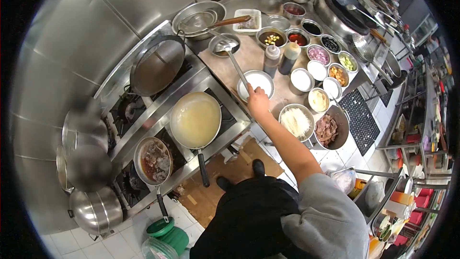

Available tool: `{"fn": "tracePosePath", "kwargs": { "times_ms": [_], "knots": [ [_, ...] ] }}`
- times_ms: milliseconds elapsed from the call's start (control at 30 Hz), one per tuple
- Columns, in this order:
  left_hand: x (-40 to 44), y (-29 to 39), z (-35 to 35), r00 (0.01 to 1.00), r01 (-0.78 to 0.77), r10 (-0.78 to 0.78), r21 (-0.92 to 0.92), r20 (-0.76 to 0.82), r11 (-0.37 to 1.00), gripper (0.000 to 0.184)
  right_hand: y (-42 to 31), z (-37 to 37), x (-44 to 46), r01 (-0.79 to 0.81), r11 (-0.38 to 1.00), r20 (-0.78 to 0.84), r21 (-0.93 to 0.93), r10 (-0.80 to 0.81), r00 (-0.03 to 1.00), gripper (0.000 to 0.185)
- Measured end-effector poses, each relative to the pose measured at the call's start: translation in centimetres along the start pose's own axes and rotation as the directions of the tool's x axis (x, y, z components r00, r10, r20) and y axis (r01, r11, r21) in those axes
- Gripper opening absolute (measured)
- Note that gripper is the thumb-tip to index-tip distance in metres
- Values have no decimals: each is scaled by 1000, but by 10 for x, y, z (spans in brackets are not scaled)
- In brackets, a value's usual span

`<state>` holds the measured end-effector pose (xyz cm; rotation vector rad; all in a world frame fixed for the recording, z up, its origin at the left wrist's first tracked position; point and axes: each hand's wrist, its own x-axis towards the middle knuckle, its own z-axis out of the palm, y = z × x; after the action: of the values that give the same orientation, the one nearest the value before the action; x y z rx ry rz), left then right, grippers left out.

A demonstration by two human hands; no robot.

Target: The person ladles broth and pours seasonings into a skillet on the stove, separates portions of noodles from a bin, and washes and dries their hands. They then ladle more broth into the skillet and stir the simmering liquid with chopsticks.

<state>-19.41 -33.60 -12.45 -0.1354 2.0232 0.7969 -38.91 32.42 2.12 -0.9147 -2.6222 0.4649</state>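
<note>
My right hand (258,100) is closed around the long handle of a metal ladle (235,62). The ladle's head rests over a small metal bowl (232,50) at the back left of the counter; whether it carries anything I cannot tell. Below the handle is a bowl of white powder or liquid (256,82), close to my fingers. On the stove, a wide pan (195,120) holds a pale yellow layer. A smaller frying pan (153,160) in front holds brown sauce with dark pieces. My left hand is out of view.
Two squeeze bottles (280,60) stand among several bowls of chopped ingredients. A pot of meat slices (327,130) sits at the counter's right edge. A dark wok (158,65) stands on the back burner. Pan handles (203,168) jut over the stove edge. Green bins (170,237) are on the floor.
</note>
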Motion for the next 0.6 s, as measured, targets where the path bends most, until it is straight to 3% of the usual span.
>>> {"fn": "tracePosePath", "kwargs": {
  "times_ms": [33, 133, 233, 300, 400, 500, 567, 600],
  "knots": [
    [1, 2, -1, 1000, 3, -3, 2, 3, 1000, 29, 2, 2, 2, -15, 1000, 64, 17, 14, 998, 58],
    [5, 11, -1, 1000, 14, -14, -1, 3, 1000, 29, 13, -22, 2, 28, 978, -182, 207, 11, 983, 56],
    [2, 18, -1, 999, 33, -33, -12, -13, 999, 29, 47, -43, 37, 12, 950, -512, 313, 158, 844, 68],
    [-2, 19, 0, 999, 43, -43, -13, -19, 999, 29, 65, -43, 68, 26, 922, -568, 386, 215, 794, 78],
    [-5, 20, 2, 998, 55, -55, -11, -26, 998, 30, 76, -41, 100, -47, 838, -454, 544, 341, 823, 86],
    [-13, 18, 3, 996, 75, -75, -15, -37, 997, 30, 76, -48, 106, 39, 855, -546, 517, 295, 784, 78],
    [-22, 14, 3, 995, 89, -90, -19, -49, 996, 30, 77, -70, 94, -160, 780, -390, 604, 465, 795, 59],
    [-24, 11, 4, 994, 93, -95, -26, -56, 995, 30, 92, -63, 92, -60, 760, -483, 648, 470, 739, 47]
  ]
}}
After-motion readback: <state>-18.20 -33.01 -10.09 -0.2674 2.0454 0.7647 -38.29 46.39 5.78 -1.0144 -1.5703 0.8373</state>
